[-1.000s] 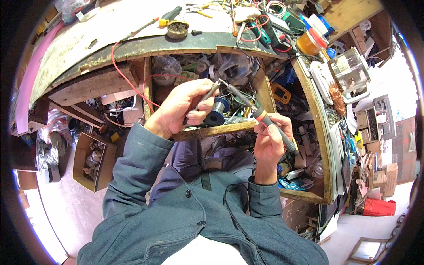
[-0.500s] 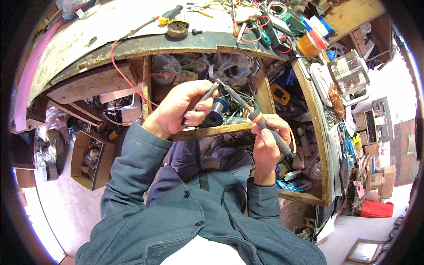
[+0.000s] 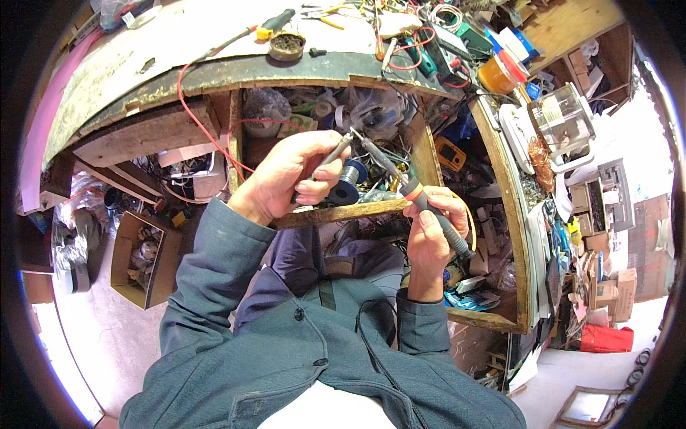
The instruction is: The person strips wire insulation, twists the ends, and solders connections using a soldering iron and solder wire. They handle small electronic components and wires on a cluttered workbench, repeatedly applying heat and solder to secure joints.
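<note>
My left hand is closed around a slim dark pen-like rod with a metallic tip pointing up and to the right. In my right hand is a soldering iron with a dark handle and an orange ring, its yellow-orange cord curving by my fingers. The iron slants up to the left, and its tip meets or nearly meets the rod's tip; I cannot tell if they touch. Below the tips, a blue-ended spool of wire lies in the open drawer.
The cluttered drawer holds plastic bags and a yellow meter-like device. On the bench sit a round tin, a yellow-and-black-handled tool and several hand tools. A red wire hangs over its edge. An open cardboard box stands on the floor.
Both hands keep nearly the same pose. The soldering iron's tip has shifted very slightly against the rod's tip, and the whole view has moved a little.
</note>
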The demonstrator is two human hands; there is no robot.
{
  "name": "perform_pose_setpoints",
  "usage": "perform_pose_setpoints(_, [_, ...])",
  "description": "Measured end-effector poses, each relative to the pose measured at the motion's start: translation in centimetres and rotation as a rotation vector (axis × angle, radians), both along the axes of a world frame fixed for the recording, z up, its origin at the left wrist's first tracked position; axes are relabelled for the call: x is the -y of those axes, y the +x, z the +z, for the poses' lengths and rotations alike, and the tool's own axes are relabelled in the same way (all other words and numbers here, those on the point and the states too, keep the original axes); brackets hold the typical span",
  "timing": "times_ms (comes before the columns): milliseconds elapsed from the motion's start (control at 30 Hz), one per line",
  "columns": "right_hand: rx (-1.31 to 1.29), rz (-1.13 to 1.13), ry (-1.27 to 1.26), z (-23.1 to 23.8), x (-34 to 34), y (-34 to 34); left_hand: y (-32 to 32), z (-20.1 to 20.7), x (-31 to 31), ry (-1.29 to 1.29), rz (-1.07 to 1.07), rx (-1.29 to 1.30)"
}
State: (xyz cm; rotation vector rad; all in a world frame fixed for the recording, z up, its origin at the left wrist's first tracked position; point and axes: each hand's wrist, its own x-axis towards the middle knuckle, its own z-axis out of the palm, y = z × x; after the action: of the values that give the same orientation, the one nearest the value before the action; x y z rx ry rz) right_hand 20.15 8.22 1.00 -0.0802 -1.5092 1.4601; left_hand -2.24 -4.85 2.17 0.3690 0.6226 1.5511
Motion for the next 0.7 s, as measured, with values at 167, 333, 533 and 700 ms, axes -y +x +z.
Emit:
perform_pose_setpoints(167, [-0.005,-0.004,0.002,0.01,-0.03,0.08,-0.02,0.08,0.05,0.005,-0.004,0.005])
perform_pose_setpoints(333, [-0.010,0.008,0.001,-0.08,-0.14,0.08,0.04,0.07,0.11,0.016,0.003,-0.003])
perform_pose_setpoints(533, [-0.015,0.005,0.004,0.08,-0.03,0.00,-0.07,-0.02,-0.02,0.008,-0.005,0.004])
perform_pose_setpoints(700, [-0.019,0.004,0.015,0.02,-0.05,-0.10,-0.05,0.03,0.10,0.009,-0.001,-0.011])
